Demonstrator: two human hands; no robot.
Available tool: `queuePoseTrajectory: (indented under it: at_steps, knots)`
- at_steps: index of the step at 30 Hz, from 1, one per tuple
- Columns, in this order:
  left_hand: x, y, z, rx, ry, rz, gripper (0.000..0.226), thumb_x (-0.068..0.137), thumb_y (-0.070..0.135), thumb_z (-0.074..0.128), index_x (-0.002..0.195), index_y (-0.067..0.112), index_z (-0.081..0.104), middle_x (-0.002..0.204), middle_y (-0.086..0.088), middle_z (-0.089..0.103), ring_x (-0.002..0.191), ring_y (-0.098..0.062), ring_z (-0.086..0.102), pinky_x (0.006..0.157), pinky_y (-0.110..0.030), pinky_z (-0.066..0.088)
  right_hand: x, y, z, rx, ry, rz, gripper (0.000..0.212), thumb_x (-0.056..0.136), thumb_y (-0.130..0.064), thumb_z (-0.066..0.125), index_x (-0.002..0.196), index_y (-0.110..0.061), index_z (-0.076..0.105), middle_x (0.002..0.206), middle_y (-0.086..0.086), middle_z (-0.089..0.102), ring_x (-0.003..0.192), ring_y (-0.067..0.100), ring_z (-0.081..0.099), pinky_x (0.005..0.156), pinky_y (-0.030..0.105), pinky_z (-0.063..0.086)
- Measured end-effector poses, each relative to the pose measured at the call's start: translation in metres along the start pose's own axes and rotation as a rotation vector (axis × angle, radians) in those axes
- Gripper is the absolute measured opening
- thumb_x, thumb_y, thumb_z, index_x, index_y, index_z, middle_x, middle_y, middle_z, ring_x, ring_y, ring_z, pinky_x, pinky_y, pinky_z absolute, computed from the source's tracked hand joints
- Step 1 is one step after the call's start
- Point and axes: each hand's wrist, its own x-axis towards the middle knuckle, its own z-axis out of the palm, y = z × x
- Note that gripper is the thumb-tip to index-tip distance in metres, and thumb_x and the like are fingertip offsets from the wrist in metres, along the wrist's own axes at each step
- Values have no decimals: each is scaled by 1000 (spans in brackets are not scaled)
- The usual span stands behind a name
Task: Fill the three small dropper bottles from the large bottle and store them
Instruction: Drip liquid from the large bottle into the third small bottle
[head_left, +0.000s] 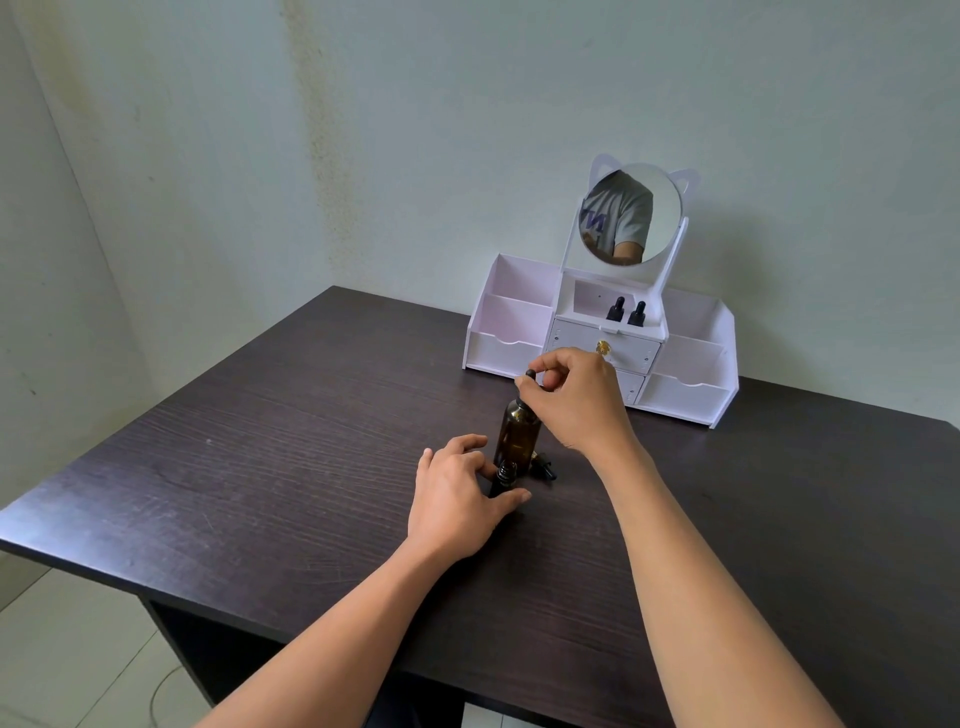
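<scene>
Two stored bottles (616, 309), the third left to fill
Left hand (457, 499) grips the small bottle (506, 475); right hand (576, 400) pinches the large bottle (517, 434)'s dropper (530, 376).

Looks like a home room to me, not a lab: dark wood-grain desk (260, 467) in a corner, white vanity organizer (511, 358) with cat-ear mirror (631, 213) far right, stained bare wall (415, 130), tiled floor (78, 649) near left.
</scene>
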Motion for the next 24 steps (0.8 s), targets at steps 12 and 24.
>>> queuePoseTrajectory:
  at_steps: [12, 24]
  knots:
    - [0, 0, 0, 1, 2, 0, 37, 74, 61, 75, 89, 29, 69, 147, 13, 45, 136, -10, 38, 122, -45, 14, -1, 1, 0, -30, -8, 27, 5, 90, -18, 69, 89, -14, 71, 60, -10, 53, 56, 3, 51, 62, 20, 42]
    - [1, 0, 1, -8, -7, -9, 36, 74, 61, 75, 89, 30, 69, 147, 13, 45, 136, -11, 37, 121, -48, 17, 1, 4, -2, 0, 1, 24, 27, 87, -33, 72, 107, -14, 72, 73, -7, 55, 64, 5, 53, 65, 22, 46]
